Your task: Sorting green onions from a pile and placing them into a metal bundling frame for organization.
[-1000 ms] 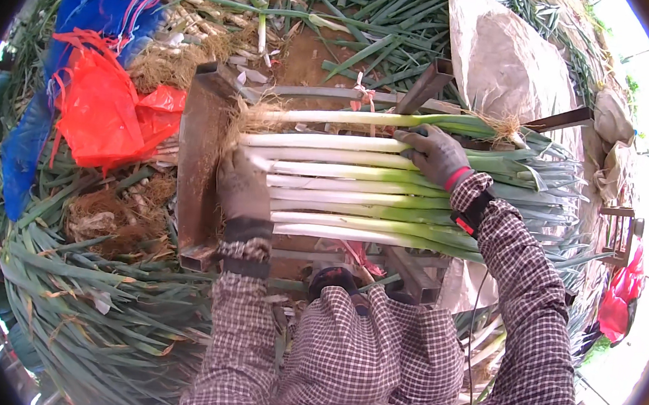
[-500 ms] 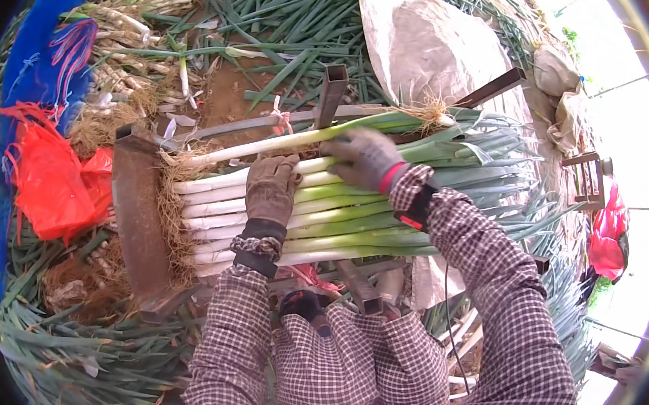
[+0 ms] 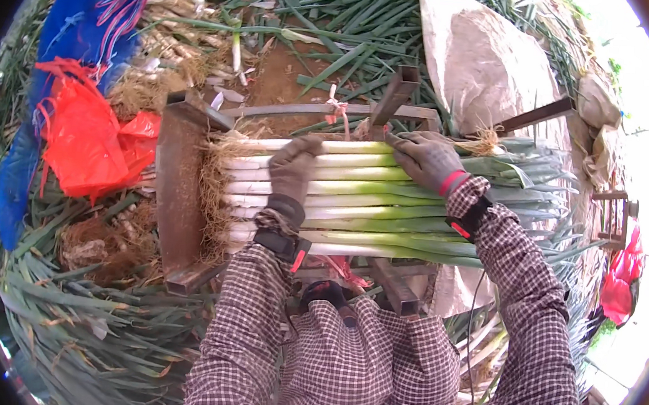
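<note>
A row of long green onions (image 3: 340, 205) lies side by side across a metal frame, white stems to the left and green leaves to the right. Their roots (image 3: 215, 201) lie against the frame's rusty end plate (image 3: 176, 182). My left hand (image 3: 294, 167), in a brown-grey glove, rests on the white stems with its fingers curled over the far ones. Farther right, my gloved right hand (image 3: 430, 159) grips the far edge of the row where the stems turn green; its fingertips are partly hidden.
Rusty posts (image 3: 395, 97) and a bar (image 3: 537, 115) stick out behind the row. A pink tie (image 3: 337, 109) hangs on the frame's far rail. Red plastic bags (image 3: 86, 143) lie on blue sheeting (image 3: 21, 184) at left. A pale sack (image 3: 476, 61) and heaps of green onions (image 3: 89, 328) surround the frame.
The slanting far onion now lies straight along the row. My right hand has moved from above it onto the far edge. The whole view has shifted, with the frame appearing farther right.
</note>
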Demonstrator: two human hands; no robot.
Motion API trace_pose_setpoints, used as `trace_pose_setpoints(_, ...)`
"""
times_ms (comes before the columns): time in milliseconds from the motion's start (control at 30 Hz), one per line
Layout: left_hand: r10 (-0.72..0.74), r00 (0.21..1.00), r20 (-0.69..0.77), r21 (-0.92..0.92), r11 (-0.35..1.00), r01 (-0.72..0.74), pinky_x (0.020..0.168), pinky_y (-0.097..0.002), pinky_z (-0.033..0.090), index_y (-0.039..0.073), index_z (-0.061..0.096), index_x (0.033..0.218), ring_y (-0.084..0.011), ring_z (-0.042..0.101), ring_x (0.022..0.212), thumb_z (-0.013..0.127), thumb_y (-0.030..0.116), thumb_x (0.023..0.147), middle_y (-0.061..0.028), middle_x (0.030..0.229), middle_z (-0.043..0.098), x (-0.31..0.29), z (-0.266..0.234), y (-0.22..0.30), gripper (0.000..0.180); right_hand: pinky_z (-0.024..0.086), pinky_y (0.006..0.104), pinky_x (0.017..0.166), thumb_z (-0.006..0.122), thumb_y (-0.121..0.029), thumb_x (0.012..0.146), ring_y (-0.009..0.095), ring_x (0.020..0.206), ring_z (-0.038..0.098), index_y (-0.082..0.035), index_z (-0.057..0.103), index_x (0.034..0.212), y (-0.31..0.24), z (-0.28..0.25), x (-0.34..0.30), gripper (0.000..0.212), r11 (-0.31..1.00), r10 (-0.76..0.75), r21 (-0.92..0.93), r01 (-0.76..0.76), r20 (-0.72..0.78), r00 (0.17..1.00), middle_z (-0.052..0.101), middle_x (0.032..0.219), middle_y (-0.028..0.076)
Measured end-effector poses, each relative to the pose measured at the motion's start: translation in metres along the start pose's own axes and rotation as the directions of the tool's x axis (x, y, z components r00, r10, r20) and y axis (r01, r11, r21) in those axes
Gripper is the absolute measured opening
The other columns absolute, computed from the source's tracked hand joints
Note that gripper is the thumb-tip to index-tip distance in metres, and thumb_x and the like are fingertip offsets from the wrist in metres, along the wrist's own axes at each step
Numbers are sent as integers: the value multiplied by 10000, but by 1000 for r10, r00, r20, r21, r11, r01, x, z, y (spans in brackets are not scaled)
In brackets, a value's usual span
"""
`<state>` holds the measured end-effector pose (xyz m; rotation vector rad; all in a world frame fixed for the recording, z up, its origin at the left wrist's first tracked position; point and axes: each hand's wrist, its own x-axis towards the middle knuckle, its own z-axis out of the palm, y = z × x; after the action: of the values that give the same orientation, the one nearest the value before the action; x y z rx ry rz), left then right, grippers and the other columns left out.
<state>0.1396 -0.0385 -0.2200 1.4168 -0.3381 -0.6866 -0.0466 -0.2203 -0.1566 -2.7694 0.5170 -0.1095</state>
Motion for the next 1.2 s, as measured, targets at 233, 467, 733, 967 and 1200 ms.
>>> trace_pose_setpoints(233, 445, 747, 494, 725, 265, -636, 898, -381, 415, 97, 637, 1040, -283, 556, 971, 623, 105, 773, -92, 986, 630, 12, 27, -10, 268, 439, 393, 896, 581, -291, 832, 248, 987, 588, -118, 625, 1066, -13, 8, 9, 294, 985, -30, -171, 31, 11, 999, 646, 993, 67)
trace_pose_setpoints(467, 393, 762, 515, 756, 210, -620, 945, -408, 384, 128, 622, 1019, -279, 528, 1010, 628, 185, 782, -80, 1012, 604, 13, 26, -25, 244, 429, 394, 919, 607, -357, 838, 228, 1039, 580, -81, 629, 981, -13, -76, -20, 312, 910, 340, -208, -360, -124, 932, 639, 1048, 88)
trace_pose_setpoints(733, 421, 738, 528, 740, 198, -642, 967, -413, 373, 129, 613, 1038, -276, 517, 1027, 637, 178, 776, -81, 1023, 594, 20, 24, -32, 267, 480, 377, 878, 624, -353, 814, 252, 969, 625, -194, 676, 1013, 91, -86, -49, 260, 742, 617, -166, -650, -209, 758, 662, 1004, 85)
trace_pose_setpoints(967, 415, 753, 510, 731, 252, -634, 971, -418, 368, 132, 635, 1029, -286, 521, 1025, 625, 138, 765, -81, 1020, 611, 20, 29, -42, 264, 526, 317, 768, 539, -285, 894, 184, 825, 670, -209, 699, 1018, 147, -263, -92, 217, 763, 439, -127, -634, -619, 651, 700, 914, 66)
trace_pose_setpoints(1200, 368, 791, 489, 772, 239, -589, 977, -417, 359, 116, 635, 1034, -294, 522, 1020, 612, 145, 793, -96, 1022, 613, 29, 15, -38, 243, 497, 297, 817, 569, -218, 922, 151, 911, 624, -37, 615, 1148, -13, -307, -15, 293, 916, -50, 348, 201, -397, 917, 667, 967, 80)
